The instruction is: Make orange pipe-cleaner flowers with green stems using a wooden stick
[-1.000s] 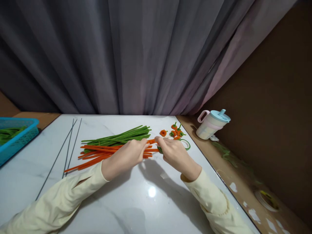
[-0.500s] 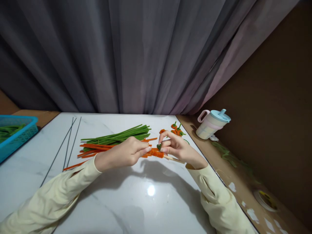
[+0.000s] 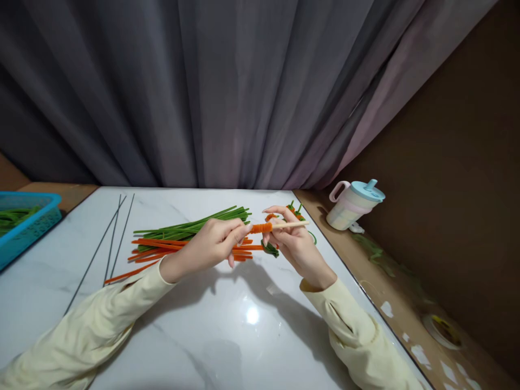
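A pale wooden stick (image 3: 298, 223) lies level between my hands, with an orange pipe cleaner (image 3: 260, 228) wound tightly around it in a coil. My left hand (image 3: 216, 242) pinches the coil's left end. Against the stick, just right of the coil, are the closed thumb and fingers of my right hand (image 3: 296, 241). Below the right fingers sits a dark green wound piece (image 3: 270, 249). Straight orange pipe cleaners (image 3: 152, 250) and a bundle of green pipe cleaners (image 3: 195, 223) lie behind and beneath my left hand.
Small orange pieces with green tops (image 3: 298, 210) sit behind my right hand. Dark thin rods (image 3: 110, 244) lie on the left, near a blue basket (image 3: 52, 208) of green strands. At right stand a lidded cup (image 3: 353, 208) and a tape roll (image 3: 442, 331).
The coil and stick have risen and tilted up at the right end. My right hand has moved from the dark green piece to the stick; that piece now sits lower.
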Demonstrator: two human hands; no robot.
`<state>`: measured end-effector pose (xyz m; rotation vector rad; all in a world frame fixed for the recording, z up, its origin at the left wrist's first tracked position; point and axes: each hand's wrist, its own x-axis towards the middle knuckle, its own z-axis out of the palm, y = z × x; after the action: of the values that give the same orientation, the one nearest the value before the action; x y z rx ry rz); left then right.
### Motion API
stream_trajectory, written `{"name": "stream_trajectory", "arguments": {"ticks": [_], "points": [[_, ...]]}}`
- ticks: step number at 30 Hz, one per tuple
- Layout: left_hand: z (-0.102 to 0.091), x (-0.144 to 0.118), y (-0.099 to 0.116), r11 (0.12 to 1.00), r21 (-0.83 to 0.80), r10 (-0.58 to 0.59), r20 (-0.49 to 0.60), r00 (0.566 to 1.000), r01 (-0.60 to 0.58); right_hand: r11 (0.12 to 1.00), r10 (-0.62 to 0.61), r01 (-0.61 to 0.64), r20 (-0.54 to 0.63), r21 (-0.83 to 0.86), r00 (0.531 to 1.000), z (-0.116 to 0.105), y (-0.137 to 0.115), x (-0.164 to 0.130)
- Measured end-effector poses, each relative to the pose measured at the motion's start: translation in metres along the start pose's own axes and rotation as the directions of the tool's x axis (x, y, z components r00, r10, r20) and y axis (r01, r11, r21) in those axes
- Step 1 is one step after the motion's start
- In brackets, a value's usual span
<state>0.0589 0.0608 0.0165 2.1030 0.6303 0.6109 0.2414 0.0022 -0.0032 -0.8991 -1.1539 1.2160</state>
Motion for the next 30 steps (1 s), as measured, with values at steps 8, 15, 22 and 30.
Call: {"name": "stream_trajectory", "arguments": {"ticks": [8, 15, 22, 30], "points": [[0.009, 0.006, -0.02, 0.783, 0.578, 0.382, -0.158, 0.911, -0.229, 0.849, 0.046, -0.077, -0.073, -0.522, 0.996, -0.004, 0.004, 0.001], [0.014, 0.001, -0.025, 0.573, 0.791, 0.227, 0.096, 0.969, -0.213, -0.013, 0.038, 0.104, 0.104, -0.994, 0.994, -0.004, -0.003, -0.005], [0.008, -0.004, -0.013, 0.607, 0.74, 0.218, 0.194, 0.956, -0.289, -0.325, 0.116, 0.299, 0.276, -0.897, 0.954, -0.002, -0.023, -0.014], [0.006, -0.005, -0.006, 0.687, 0.637, 0.134, 0.363, 0.922, -0.35, -0.195, 0.266, 0.389, 0.333, -0.9, 0.905, -0.004, -0.021, -0.018]]}}
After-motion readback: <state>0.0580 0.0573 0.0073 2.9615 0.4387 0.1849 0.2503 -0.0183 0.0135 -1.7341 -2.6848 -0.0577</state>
